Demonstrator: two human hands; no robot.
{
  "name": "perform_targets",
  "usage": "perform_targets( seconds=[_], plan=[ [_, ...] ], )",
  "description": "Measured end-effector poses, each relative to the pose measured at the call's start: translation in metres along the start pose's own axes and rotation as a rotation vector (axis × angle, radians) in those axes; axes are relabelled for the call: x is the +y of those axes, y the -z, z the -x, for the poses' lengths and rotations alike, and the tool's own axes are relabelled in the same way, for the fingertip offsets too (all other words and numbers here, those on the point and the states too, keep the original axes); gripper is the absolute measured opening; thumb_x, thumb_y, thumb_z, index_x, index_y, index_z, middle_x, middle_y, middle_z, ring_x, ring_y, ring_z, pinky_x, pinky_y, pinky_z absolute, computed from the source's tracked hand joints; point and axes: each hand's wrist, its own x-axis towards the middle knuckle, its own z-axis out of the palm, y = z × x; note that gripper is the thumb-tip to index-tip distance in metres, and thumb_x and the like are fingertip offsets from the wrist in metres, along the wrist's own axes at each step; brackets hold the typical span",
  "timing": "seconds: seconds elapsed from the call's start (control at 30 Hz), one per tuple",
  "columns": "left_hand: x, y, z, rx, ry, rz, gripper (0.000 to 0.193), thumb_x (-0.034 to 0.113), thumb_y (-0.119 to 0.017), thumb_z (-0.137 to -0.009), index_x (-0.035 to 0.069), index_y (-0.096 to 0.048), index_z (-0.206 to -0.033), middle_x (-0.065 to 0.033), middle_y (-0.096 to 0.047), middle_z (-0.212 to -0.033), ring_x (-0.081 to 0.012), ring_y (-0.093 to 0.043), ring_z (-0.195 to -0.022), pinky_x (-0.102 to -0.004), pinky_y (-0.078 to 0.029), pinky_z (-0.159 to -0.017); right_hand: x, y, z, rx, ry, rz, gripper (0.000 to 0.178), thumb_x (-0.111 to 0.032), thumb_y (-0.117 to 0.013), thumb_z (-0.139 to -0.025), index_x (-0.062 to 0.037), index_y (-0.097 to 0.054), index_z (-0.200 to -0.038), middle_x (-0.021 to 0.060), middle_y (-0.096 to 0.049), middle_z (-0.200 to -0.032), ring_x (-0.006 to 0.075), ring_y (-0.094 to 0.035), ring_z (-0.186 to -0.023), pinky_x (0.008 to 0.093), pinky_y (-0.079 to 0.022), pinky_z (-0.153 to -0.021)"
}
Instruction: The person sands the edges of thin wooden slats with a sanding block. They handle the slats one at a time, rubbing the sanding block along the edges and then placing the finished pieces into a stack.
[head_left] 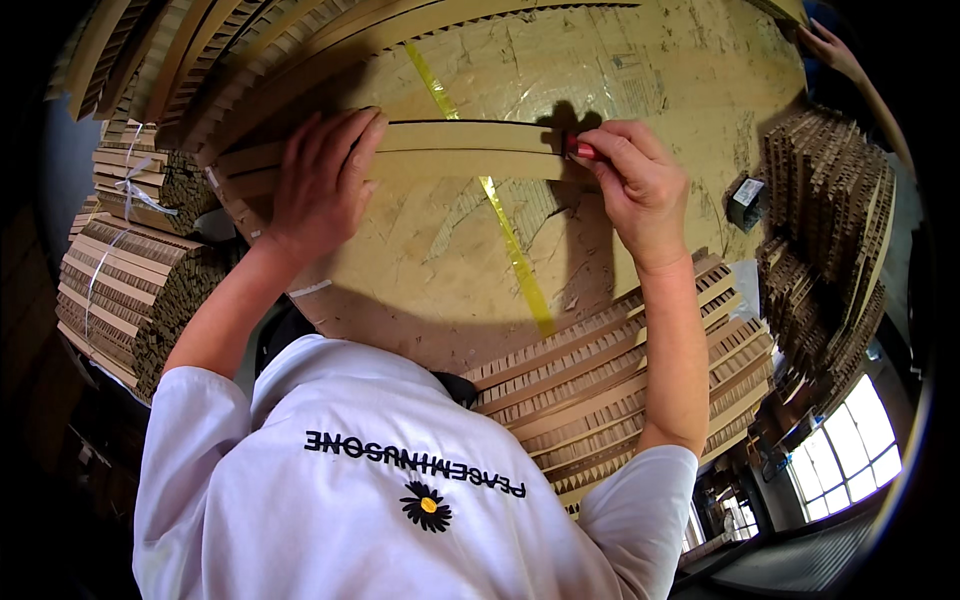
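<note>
**Slitting a cardboard strip along its length**

The left hand (320, 180), fingers spread flat, pins the long brown honeycomb-cardboard strip (450, 150) on the board-covered tabletop (640, 70). The right hand (640, 185) is clamped on a red-handled cutter (583, 151) at the strip's right end. The cut appears under way; the next pull calls for steady downward pressure.

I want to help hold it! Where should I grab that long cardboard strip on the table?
Press flat on the cardboard strip from above near its left end, where the left hand lies; it is long, flat and thin. The right hand works a red-handled tool at the other end.
</note>
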Motion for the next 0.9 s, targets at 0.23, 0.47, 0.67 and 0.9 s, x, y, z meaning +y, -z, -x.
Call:
perform_targets(
  seconds=[0.23, 0.47, 0.67, 0.9],
  plan=[
    [-0.0021, -0.0009, 0.0014, 0.0, -0.003, 0.022, 0.09, 0.008, -0.083, -0.072, 0.005, -0.044, -0.153, -0.0133, -0.05, -0.153, -0.0336, -0.051, -0.138, -0.057, -0.036, -0.117, 0.0003, -0.0006, -0.0021, -0.013, 0.034, 0.072, 0.02, -0.004, -0.083, -0.076, -0.0126, -0.077, -0.093, 0.001, -0.072, -0.092, 0.0234, -0.071, -0.08, 0.0339, -0.056, -0.067],
    [-0.0027, 0.0004, 0.0012, -0.015, 0.001, 0.029, 0.09, 0.007, -0.082, -0.072, 0.005, -0.044, -0.153, -0.0137, -0.05, -0.153, -0.0337, -0.051, -0.138, -0.0571, -0.036, -0.117, -0.0015, 0.0001, -0.0026, -0.034, 0.002, 0.06, 0.021, -0.004, -0.083, -0.076, -0.0134, -0.077, -0.094, 0.0001, -0.072, -0.092, 0.0227, -0.072, -0.08, 0.033, -0.056, -0.066],
    [-0.0033, 0.0018, 0.0012, -0.006, -0.003, 0.039, 0.088, 0.009, -0.081, -0.073, 0.005, -0.045, -0.153, -0.0136, -0.051, -0.152, -0.0331, -0.051, -0.138, -0.0565, -0.035, -0.117, 0.0015, -0.0015, -0.0027, -0.021, 0.034, 0.067, 0.021, -0.005, -0.083, -0.076, -0.0137, -0.077, -0.093, 0.0004, -0.073, -0.093, 0.0225, -0.072, -0.078, 0.0325, -0.056, -0.065],
    [-0.0041, 0.0014, -0.0002, 0.01, -0.025, 0.042, 0.08, 0.013, -0.078, -0.077, 0.002, -0.048, -0.151, -0.0153, -0.051, -0.15, -0.0343, -0.05, -0.137, -0.0566, -0.034, -0.117, -0.0033, 0.0064, -0.0076, -0.061, 0.036, 0.118, 0.015, -0.01, -0.084, -0.079, -0.012, -0.078, -0.093, 0.0025, -0.073, -0.092, 0.0228, -0.07, -0.08, 0.033, -0.055, -0.07]
  ],
)
